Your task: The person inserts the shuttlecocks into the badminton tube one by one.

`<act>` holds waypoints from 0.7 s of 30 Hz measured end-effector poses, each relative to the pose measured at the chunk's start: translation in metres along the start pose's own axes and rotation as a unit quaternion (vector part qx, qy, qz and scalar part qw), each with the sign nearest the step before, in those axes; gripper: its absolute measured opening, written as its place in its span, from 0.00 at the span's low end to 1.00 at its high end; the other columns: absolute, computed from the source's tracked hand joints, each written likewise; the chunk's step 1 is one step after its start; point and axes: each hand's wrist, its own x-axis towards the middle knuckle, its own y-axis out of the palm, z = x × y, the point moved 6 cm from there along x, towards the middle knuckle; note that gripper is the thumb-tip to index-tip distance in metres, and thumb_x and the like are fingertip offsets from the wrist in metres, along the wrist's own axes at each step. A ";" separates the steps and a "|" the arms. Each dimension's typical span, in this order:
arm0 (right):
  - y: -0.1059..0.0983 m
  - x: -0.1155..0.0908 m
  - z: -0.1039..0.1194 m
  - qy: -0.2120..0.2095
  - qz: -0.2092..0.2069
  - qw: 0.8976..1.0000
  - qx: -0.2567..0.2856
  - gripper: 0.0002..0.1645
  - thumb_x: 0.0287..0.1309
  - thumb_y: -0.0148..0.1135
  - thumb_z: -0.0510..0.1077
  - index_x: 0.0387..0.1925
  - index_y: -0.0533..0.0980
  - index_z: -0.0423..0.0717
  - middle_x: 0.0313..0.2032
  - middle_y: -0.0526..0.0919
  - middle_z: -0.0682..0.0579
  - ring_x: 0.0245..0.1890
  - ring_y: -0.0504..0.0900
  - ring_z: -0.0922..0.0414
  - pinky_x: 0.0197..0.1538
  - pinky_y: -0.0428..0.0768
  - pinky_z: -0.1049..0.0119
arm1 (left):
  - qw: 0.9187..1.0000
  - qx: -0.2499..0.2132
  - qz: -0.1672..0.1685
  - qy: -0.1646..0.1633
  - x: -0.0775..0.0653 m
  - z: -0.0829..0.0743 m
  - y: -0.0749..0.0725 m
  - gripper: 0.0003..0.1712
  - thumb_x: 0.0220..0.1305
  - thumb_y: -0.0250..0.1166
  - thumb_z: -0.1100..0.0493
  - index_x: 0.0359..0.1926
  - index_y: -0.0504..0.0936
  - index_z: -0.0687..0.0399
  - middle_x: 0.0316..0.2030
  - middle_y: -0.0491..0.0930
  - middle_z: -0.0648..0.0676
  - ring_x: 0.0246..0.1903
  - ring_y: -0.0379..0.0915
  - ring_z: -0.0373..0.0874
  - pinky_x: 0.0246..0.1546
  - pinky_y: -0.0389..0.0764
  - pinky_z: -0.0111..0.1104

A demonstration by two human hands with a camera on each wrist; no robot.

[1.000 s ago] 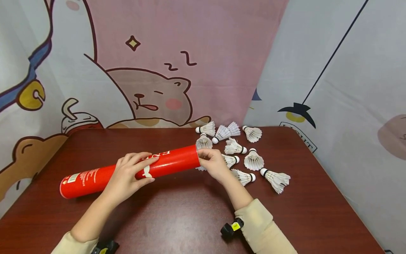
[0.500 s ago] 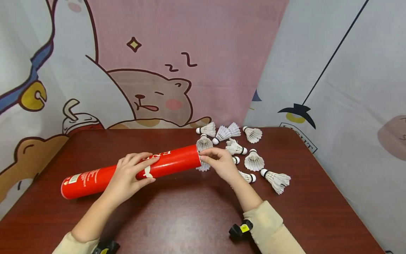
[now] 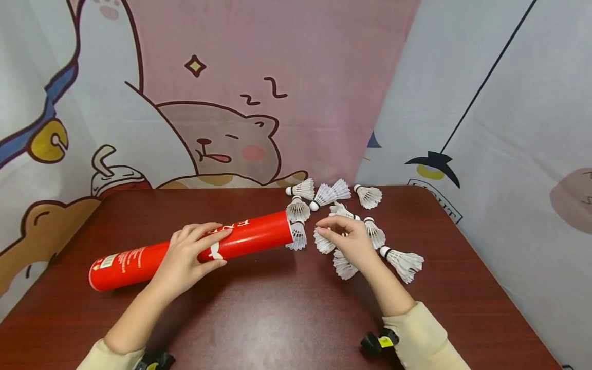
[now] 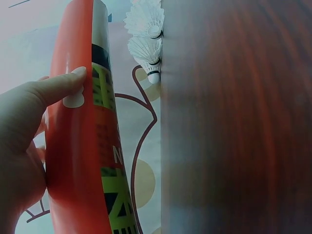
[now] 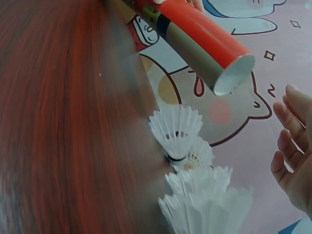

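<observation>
My left hand grips a long red shuttlecock tube round its middle, thumb on the near side. It slants up to the right, its printed lower end at the left. In the right wrist view the tube shows its white round mouth, facing right. Apart from that mouth, my right hand hovers above the shuttlecocks with loosely bent fingers and nothing between them. Below it lie feathered shuttlecocks, among them one shuttlecock just under the fingertips and another partly behind the wrist.
More white shuttlecocks lie scattered on the brown table, such as a ragged one at the right and one near the back edge. Another shuttlecock sits right by the tube's mouth. A cartoon-printed cloth hangs behind.
My right hand has drawn away from the tube's mouth, where its fingertips were, and moved right over the shuttlecocks. My left hand and the tube have hardly moved.
</observation>
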 end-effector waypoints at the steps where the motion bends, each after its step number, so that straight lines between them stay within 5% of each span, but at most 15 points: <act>1: -0.003 -0.001 -0.002 -0.004 -0.001 1.000 0.004 0.07 0.53 0.65 0.28 0.36 0.81 0.30 0.30 0.84 0.44 0.27 0.75 0.63 0.32 0.73 0.70 | 1.000 0.000 0.000 0.000 0.000 0.000 0.000 0.42 0.38 0.81 0.59 0.60 0.78 0.42 0.55 0.74 0.51 0.53 0.65 0.51 0.47 0.60 0.49; 10: -0.033 -0.015 -0.035 -0.005 -0.040 0.998 -0.044 0.08 0.51 0.71 0.35 0.37 0.84 0.40 0.24 0.82 0.55 0.22 0.74 0.59 0.26 0.72 0.69 | 1.000 -0.002 0.000 -0.001 0.000 0.000 0.000 0.43 0.37 0.81 0.59 0.60 0.78 0.42 0.55 0.73 0.51 0.53 0.64 0.51 0.48 0.60 0.49; 21: -0.042 -0.034 -0.009 -0.027 -0.068 0.991 -0.109 0.11 0.41 0.73 0.27 0.31 0.82 0.34 0.24 0.81 0.48 0.21 0.70 0.60 0.25 0.68 0.67 | 1.000 -0.004 0.002 0.000 0.000 0.001 0.000 0.43 0.38 0.81 0.58 0.61 0.78 0.41 0.55 0.73 0.51 0.53 0.64 0.51 0.48 0.60 0.49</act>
